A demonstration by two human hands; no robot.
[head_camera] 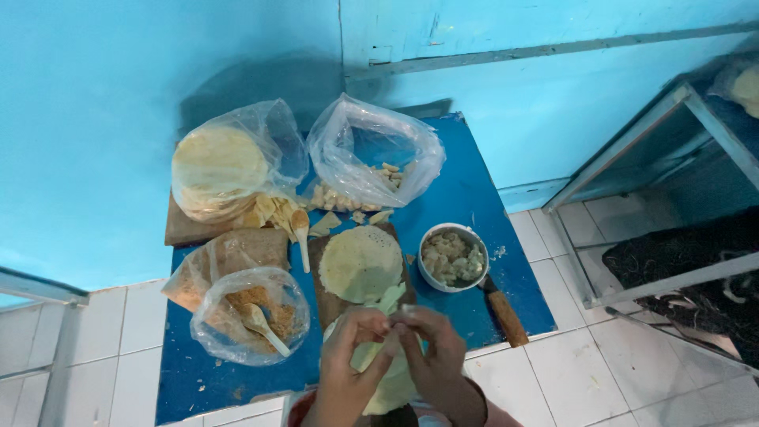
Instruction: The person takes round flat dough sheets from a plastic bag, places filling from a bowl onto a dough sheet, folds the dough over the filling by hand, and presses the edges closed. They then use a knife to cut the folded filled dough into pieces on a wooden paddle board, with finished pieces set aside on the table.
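We record our left hand (348, 360) and right hand (431, 356) together pinching a pale, thin dough round (385, 379) at the near edge of the blue bench (466, 198). Just beyond lie a flat dough disc (360, 264) on a brown wooden board (332, 304), and a white bowl of crumbled filling (451, 257).

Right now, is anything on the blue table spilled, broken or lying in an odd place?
Yes. Broken pale scraps lie loose on the blue table between the two upper plastic bags, outside any container. A few crumbs sit beside the metal bowl. The wooden-handled tool reaches the table's front edge.
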